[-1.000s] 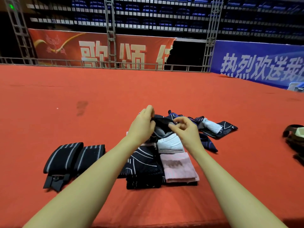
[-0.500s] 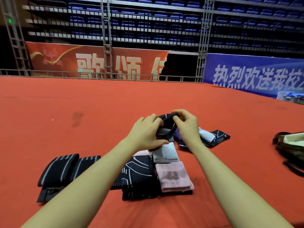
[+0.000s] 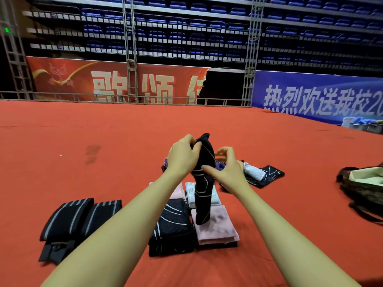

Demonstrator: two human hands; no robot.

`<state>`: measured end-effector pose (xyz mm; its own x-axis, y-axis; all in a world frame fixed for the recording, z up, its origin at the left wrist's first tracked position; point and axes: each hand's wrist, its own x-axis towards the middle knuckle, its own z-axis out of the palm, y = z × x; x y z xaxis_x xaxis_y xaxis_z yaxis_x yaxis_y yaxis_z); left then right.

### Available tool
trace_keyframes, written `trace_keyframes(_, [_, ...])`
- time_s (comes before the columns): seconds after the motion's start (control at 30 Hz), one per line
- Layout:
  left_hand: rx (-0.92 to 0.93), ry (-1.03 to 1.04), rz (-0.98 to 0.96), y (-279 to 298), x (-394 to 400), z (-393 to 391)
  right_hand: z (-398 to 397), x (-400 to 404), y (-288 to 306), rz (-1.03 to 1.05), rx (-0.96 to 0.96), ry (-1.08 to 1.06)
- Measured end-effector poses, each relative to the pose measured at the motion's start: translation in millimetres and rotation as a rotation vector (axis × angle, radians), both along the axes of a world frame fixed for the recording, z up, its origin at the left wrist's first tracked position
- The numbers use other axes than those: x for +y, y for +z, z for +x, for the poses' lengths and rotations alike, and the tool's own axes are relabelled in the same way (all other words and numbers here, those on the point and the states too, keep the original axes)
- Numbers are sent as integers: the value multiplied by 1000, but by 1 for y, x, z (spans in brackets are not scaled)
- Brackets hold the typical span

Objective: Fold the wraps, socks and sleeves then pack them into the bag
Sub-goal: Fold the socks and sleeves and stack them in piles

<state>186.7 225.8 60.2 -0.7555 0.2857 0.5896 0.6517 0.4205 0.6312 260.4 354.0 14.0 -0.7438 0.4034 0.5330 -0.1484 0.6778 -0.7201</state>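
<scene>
Black sock [image 3: 204, 179] lifted higher than half second ago, now hangs full length from left hand [image 3: 182, 157] instead of bunched between both hands. Left fingers pinch sock top edge. Right hand [image 3: 227, 169] just beside sock middle, fingers curved and loose, thumb tip touches fabric, no grip. Sock toe hangs above folded pink item [image 3: 216, 228]. Folded black sleeve [image 3: 172, 226] lies left of pink item, two striped wraps [image 3: 80, 216] further left on red carpet [image 3: 62, 152]. Bag [image 3: 364, 183] open at far right, well apart.
</scene>
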Motion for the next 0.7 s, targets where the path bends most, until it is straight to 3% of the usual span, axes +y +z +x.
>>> trace_keyframes(0.1, [-34, -37, 39, -2, 0, 1, -5, -9, -8, 133, -152, -20])
trace_keyframes(0.4, [32, 153, -51, -26, -12, -20, -18, -2, -11, 305, 34, -140])
trace_keyframes(0.57, [20, 7, 44, -34, -14, -20, -17, 6, -23, 317, -87, -101])
trace_keyframes(0.7, [1, -62, 132, -44, -18, -16, -19, 4, -33, 339, -60, -105])
